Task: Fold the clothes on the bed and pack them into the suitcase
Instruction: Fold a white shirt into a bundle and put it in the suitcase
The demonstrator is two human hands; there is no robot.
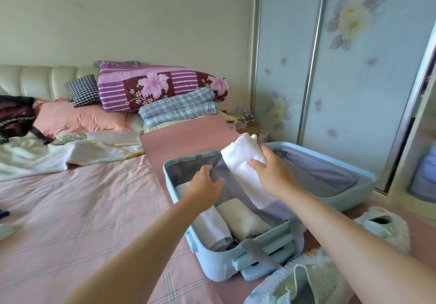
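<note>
A light blue suitcase (349,199) lies open on the pink bed (77,209), lined in grey. Inside its near half rest a white rolled garment (210,225) and a cream rolled garment (243,218), side by side. My right hand (271,171) grips a white rolled garment (243,162), held tilted over the middle of the suitcase. My left hand (205,185) pinches the grey lining flap (226,174) at the suitcase's left side. A pale fluffy garment (313,277) lies unfolded at the bottom right.
Folded quilts (165,86) and pillows (77,117) are stacked at the headboard. A crumpled white sheet (59,152) lies on the left. Sliding wardrobe doors (354,67) stand close behind the suitcase. Another fluffy item (382,225) lies to the right.
</note>
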